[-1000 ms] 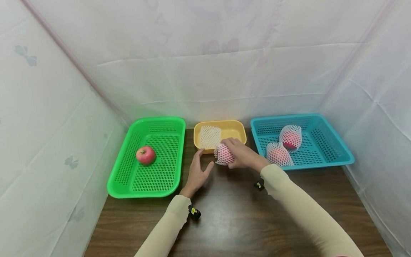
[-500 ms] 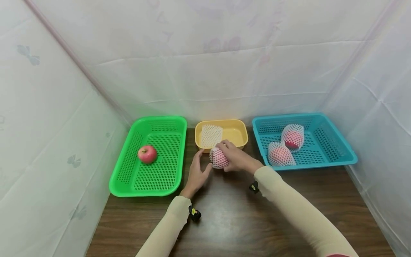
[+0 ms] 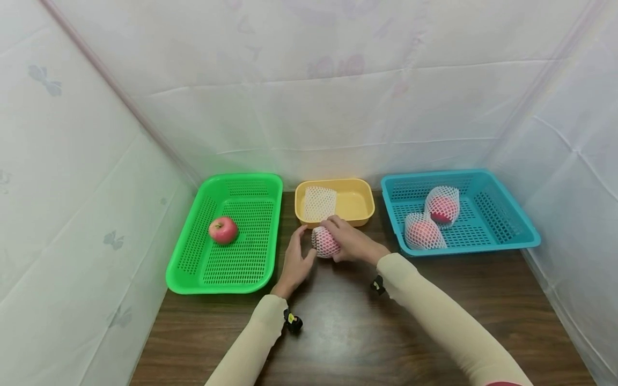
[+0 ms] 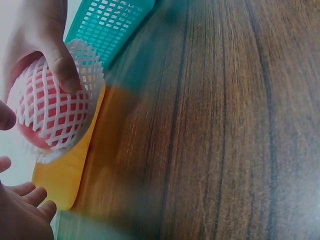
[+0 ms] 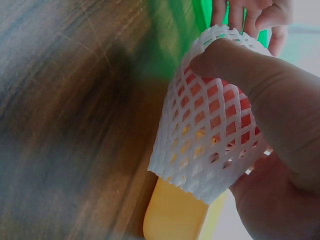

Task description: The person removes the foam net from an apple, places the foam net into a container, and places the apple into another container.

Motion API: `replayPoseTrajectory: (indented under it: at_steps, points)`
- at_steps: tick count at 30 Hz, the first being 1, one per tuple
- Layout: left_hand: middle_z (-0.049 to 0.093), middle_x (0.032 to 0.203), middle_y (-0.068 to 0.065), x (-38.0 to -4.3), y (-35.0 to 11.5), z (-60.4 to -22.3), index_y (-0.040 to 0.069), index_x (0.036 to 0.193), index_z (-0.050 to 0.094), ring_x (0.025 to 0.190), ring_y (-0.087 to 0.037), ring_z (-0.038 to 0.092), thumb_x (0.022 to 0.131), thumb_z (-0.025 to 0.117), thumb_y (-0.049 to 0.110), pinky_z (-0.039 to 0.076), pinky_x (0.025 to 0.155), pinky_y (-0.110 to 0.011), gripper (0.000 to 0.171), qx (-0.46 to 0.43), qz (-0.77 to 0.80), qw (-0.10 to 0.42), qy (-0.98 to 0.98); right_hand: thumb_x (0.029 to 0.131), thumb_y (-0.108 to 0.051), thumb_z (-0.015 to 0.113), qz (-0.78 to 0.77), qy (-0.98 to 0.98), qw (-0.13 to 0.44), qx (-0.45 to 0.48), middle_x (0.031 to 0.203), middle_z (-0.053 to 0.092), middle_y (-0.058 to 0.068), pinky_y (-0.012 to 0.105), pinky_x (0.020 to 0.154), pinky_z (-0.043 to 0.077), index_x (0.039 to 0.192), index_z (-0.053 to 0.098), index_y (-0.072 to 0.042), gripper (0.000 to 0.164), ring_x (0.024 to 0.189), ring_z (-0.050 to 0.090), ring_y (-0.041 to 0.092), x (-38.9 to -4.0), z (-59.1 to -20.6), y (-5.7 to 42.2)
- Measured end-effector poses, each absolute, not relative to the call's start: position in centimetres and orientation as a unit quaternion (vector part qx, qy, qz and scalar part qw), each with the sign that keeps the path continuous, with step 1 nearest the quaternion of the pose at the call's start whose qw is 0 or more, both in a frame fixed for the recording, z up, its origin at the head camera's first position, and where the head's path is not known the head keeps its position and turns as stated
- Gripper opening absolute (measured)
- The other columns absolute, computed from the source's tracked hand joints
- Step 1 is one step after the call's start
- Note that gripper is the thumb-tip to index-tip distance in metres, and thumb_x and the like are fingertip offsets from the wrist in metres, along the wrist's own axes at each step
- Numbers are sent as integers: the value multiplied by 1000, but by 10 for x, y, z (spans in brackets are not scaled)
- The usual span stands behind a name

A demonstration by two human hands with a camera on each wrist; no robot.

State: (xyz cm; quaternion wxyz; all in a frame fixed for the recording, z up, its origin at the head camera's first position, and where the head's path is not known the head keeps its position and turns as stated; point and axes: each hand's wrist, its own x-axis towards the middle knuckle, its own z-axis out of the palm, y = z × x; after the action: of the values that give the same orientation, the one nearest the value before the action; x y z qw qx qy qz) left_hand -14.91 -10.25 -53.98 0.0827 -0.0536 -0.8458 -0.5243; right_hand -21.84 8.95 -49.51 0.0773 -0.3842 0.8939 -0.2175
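My right hand (image 3: 354,242) grips an apple in a white foam net (image 3: 324,244) just in front of the yellow basket. In the right wrist view its thumb presses on the foam net (image 5: 210,115), whose loose end hangs past the fruit. My left hand (image 3: 295,264) is to the left of this apple, thumb and fingers spread towards it. The left wrist view shows a gap between the left fingers (image 4: 35,195) and the netted apple (image 4: 55,110); whether the left thumb touches it I cannot tell. A flat, unfilled foam net (image 3: 318,202) lies in the yellow basket (image 3: 356,205).
On the left stands a green basket (image 3: 241,262) holding one bare red apple (image 3: 223,230). At the right, a blue basket (image 3: 507,241) holds two netted apples (image 3: 423,234). All stand on a dark wooden table (image 3: 347,332) with white curtains (image 3: 328,118) behind and beside.
The right hand has carried the netted apple leftward and slightly nearer to me, closer to the left hand. The left hand has hardly moved. The head view has shifted slightly.
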Motion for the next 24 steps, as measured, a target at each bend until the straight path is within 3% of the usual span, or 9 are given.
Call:
replayPoseTrajectory:
  at_steps: [11, 24]
  points:
    - [33, 153, -12, -149, -104, -542, 10, 149, 32, 140, -26, 32, 89, 56, 9, 30, 111, -52, 64, -49, -528, 77, -844, 69, -13, 87, -215, 893, 77, -387, 137, 38, 6, 36, 99, 45, 144, 37, -12, 90, 117, 44, 17, -214, -505, 88]
    - [35, 152, -6, -146, -104, -540, 8, 149, 33, 140, -24, 32, 89, 57, 9, 29, 112, -51, 64, -40, -532, 70, -843, 72, -12, 84, -206, 900, 106, -369, 144, 32, 6, 37, 100, 43, 148, 31, -11, 93, 124, 40, 18, -209, -512, 84]
